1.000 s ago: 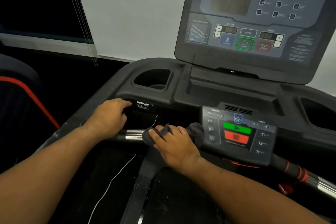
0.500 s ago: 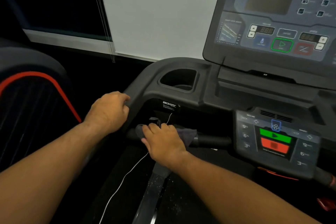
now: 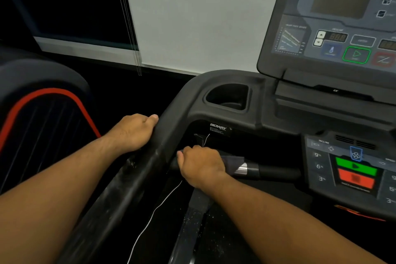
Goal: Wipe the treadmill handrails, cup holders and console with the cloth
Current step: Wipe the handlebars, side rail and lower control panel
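Observation:
My right hand [image 3: 201, 166] grips a dark grey cloth [image 3: 232, 163] wrapped round the front crossbar handrail [image 3: 267, 171], near the bar's left end beside its silver sensor band. My left hand [image 3: 134, 132] rests curled over the black left side handrail [image 3: 137, 180], fingers over its outer edge. The left cup holder [image 3: 227, 97] sits above my right hand. The upper console [image 3: 334, 28] rises at top right, and the small control panel [image 3: 355, 169] with green and red buttons lies at right.
A thin white cord [image 3: 158, 206] hangs from under the console down past my right wrist. A neighbouring machine with a red stripe [image 3: 42, 109] stands to the left. A white wall and a dark window lie behind.
My right hand has slid the cloth leftward along the crossbar, uncovering the silver band. My left hand moved from the console's front edge onto the left side rail. The view has turned left.

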A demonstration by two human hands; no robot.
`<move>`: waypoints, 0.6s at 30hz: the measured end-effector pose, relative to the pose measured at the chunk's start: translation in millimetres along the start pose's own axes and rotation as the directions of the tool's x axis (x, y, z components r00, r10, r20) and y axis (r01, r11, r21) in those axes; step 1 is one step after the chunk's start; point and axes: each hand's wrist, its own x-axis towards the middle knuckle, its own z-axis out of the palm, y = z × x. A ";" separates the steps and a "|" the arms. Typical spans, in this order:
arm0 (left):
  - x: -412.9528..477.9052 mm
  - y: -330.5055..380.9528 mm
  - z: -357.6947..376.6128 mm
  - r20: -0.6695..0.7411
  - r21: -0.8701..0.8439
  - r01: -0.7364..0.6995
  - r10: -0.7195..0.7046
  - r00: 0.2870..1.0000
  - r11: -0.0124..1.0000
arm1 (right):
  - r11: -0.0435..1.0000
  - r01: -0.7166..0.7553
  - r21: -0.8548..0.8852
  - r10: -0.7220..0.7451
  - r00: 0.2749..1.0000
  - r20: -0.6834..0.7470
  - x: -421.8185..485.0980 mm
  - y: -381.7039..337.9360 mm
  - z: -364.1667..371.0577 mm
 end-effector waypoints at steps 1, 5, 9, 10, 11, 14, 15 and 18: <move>0.6 0.3 0.0 -0.007 -0.011 0.001 -0.001 1.000 1.000 | 0.998 -0.062 0.022 0.061 0.998 0.033 6.8 -5.4 -1.9; -1.1 -2.4 -1.7 0.002 -0.021 -0.016 0.016 1.000 1.000 | 0.978 -0.204 0.043 0.191 0.961 0.198 26.9 -16.3 -15.7; -1.3 -7.1 -2.3 -0.001 -0.101 -0.015 0.015 1.000 0.995 | 0.999 -0.043 -0.001 0.043 0.999 -0.024 2.2 -17.8 1.3; -2.1 -7.2 -1.9 -0.013 -0.100 -0.022 0.021 1.000 0.995 | 0.998 -0.005 -0.059 0.001 0.997 -0.076 -7.1 -19.4 7.6; -2.9 -7.0 -1.1 -0.021 -0.091 -0.033 0.031 0.999 0.995 | 0.992 0.021 -0.126 -0.032 0.995 -0.090 -15.2 -20.7 12.5; -3.6 -6.0 -0.3 -0.020 -0.074 -0.050 0.049 0.999 0.996 | 0.954 0.124 -0.271 -0.127 0.992 0.005 -30.2 -17.9 20.9; -2.9 -6.1 -0.8 -0.018 -0.071 -0.050 0.049 0.999 0.996 | 0.932 0.180 -0.315 -0.175 0.984 0.045 -30.5 -12.6 21.5; 0.1 -7.3 -1.7 -0.010 -0.064 -0.056 0.056 0.998 0.996 | 0.889 0.272 -0.369 -0.270 0.961 0.058 -18.4 -0.8 17.7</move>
